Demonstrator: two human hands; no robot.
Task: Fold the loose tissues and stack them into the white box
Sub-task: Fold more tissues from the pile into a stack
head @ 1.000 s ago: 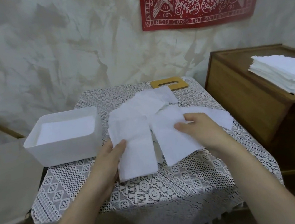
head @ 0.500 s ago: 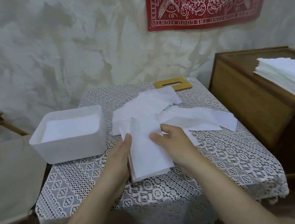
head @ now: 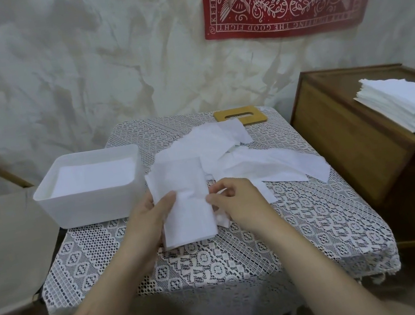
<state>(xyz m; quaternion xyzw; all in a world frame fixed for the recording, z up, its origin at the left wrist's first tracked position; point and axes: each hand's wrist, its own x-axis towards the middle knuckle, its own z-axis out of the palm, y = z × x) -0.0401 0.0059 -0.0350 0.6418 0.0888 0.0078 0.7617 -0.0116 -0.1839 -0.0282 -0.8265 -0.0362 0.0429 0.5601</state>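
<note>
white box: one, on the left of the table, white sheets stacked inside.
folded tissue: one, just right of the white box, between two hands.
left hand: grip closed on its left edge, thumb on top.
right hand: grip pinching its right edge.
loose tissues: overlapping heap behind the hands; number unclear.

loose tissues beside open white box

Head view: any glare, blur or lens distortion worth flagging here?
Head view: soft, even light, with no glare and no hard shadows; the tissue and box are nearly featureless white; the wide-angle lens tilts the cabinet at the right edge; the cloth pattern reads crisp.
</note>
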